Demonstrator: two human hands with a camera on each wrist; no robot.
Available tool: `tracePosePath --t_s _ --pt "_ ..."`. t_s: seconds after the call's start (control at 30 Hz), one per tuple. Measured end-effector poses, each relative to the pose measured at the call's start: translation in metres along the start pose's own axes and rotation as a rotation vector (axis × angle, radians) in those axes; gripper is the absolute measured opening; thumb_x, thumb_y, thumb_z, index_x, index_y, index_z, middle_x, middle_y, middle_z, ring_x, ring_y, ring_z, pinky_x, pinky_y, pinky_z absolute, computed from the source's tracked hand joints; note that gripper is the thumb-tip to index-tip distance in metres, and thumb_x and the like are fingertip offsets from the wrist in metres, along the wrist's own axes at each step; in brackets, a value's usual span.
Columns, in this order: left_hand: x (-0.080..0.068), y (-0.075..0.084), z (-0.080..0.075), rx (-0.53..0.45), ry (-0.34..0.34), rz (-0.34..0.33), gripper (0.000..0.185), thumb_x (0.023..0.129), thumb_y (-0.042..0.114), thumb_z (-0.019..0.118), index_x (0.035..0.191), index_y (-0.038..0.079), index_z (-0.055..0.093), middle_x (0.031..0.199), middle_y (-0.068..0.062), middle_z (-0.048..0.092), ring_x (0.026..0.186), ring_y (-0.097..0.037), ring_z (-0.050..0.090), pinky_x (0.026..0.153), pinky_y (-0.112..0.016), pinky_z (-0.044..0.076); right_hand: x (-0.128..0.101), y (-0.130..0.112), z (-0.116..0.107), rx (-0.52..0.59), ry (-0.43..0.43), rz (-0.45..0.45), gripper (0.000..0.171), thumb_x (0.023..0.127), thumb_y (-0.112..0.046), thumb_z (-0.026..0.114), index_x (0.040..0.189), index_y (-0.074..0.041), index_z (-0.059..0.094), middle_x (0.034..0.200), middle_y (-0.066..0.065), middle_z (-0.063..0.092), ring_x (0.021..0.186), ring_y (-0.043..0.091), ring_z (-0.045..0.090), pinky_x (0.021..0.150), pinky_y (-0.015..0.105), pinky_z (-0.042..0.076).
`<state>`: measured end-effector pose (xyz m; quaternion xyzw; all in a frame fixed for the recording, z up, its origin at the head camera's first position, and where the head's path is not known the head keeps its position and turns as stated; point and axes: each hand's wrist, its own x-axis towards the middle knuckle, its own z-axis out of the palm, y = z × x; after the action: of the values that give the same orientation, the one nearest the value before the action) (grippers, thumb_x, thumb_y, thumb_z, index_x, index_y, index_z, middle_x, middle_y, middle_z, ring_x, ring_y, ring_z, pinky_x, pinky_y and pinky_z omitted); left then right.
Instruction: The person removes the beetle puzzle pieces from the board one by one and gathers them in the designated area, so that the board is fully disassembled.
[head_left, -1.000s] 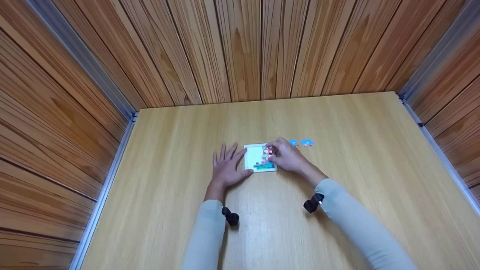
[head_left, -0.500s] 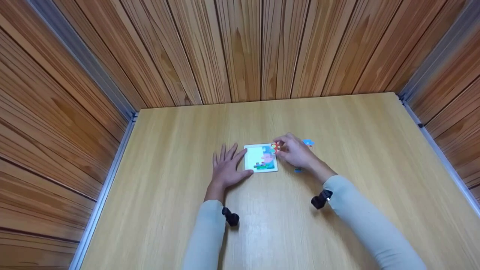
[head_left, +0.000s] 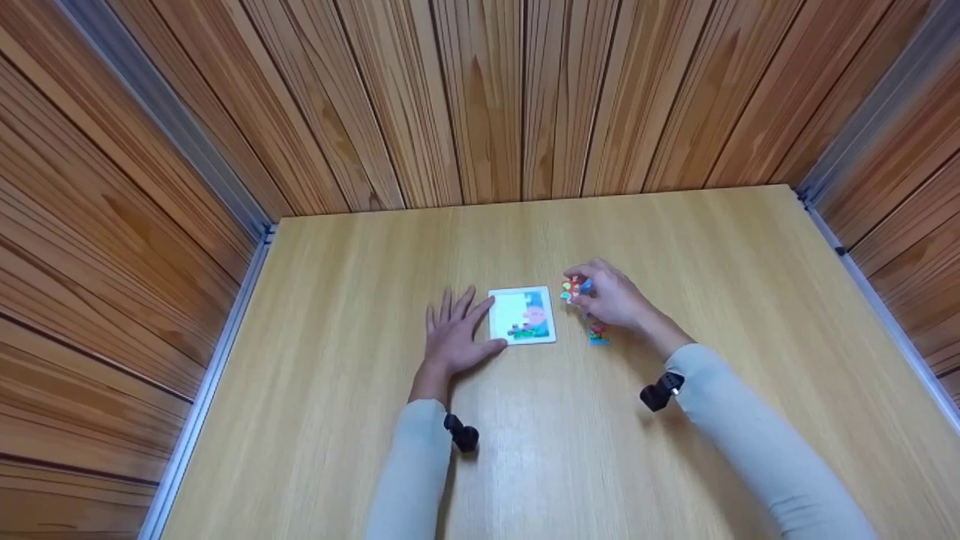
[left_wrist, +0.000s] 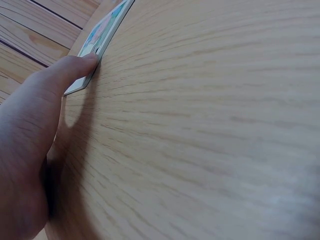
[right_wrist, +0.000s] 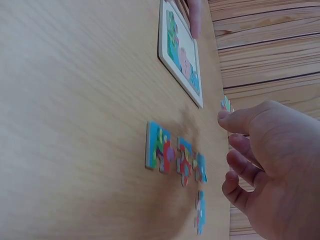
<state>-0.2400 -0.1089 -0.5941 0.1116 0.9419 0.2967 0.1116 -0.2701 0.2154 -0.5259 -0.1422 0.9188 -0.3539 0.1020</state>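
A white puzzle tray (head_left: 523, 289) lies flat on the table, with a pink, blue and green picture filling its right and lower parts. My left hand (head_left: 454, 339) rests beside it, fingers spread, with the thumb on the tray's lower left corner and the index finger at its left edge. My right hand (head_left: 609, 296) pinches a mostly red puzzle piece (head_left: 570, 290) to the right of the tray. In the right wrist view only a small part of that held puzzle piece (right_wrist: 226, 104) shows past the thumb; the fingers hide the rest.
Below the right hand several loose puzzle pieces lie on the table, among them a blue and multicoloured puzzle piece (right_wrist: 159, 147) and a separate blue puzzle piece (right_wrist: 201, 212). Wood-panelled walls (head_left: 480, 97) close off the table's (head_left: 360, 262) back and sides.
My right hand has lifted the red puzzle piece off the tray's right side and carried it rightward, over the loose pieces. Uncovered, the tray's picture shows a pink face. The left hand has stayed put.
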Motion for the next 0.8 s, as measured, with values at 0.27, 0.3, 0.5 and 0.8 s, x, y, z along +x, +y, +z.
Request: tracePosePath --t_s 0.27,0.3,0.5,0.8 --pt "-0.004 0.006 -0.002 0.011 0.013 -0.003 0.091 0.096 0.071 0.067 0.176 0.036 0.039 0.193 -0.004 0.015 0.181 -0.042 -0.007 0.141 -0.073 -0.011 -0.003 0.009 -0.014 -0.018 0.009 0.029 0.051 0.11 -0.011 0.072 0.159 -0.006 0.06 0.146 0.02 0.06 0.112 0.031 0.061 0.083 0.028 0.051" --pt "-0.004 0.006 -0.002 0.014 0.013 -0.003 0.091 0.096 0.071 0.067 0.176 0.036 0.039 0.193 -0.004 0.015 0.181 -0.042 -0.006 0.141 -0.073 -0.011 -0.004 0.01 -0.016 -0.022 0.012 0.028 0.051 0.109 -0.01 0.072 0.159 -0.005 0.061 0.146 0.02 0.06 0.114 0.032 0.062 0.084 0.028 0.051" --pt "0.0 0.003 0.0 0.017 0.009 -0.013 0.092 0.095 0.072 0.068 0.176 0.037 0.04 0.193 -0.003 0.015 0.181 -0.041 -0.007 0.142 -0.072 -0.011 -0.01 0.02 -0.025 -0.05 0.03 0.008 0.05 0.108 -0.006 0.071 0.157 0.0 0.061 0.146 0.025 0.061 0.13 0.044 0.062 0.102 0.046 0.054" --pt "0.0 0.003 -0.001 0.019 -0.001 -0.018 0.093 0.095 0.073 0.068 0.176 0.039 0.038 0.194 -0.001 0.014 0.181 -0.04 -0.008 0.142 -0.072 -0.011 -0.019 0.032 -0.041 -0.08 0.032 0.023 0.049 0.109 -0.007 0.07 0.157 0.0 0.062 0.145 0.025 0.062 0.111 0.033 0.059 0.088 0.035 0.048"
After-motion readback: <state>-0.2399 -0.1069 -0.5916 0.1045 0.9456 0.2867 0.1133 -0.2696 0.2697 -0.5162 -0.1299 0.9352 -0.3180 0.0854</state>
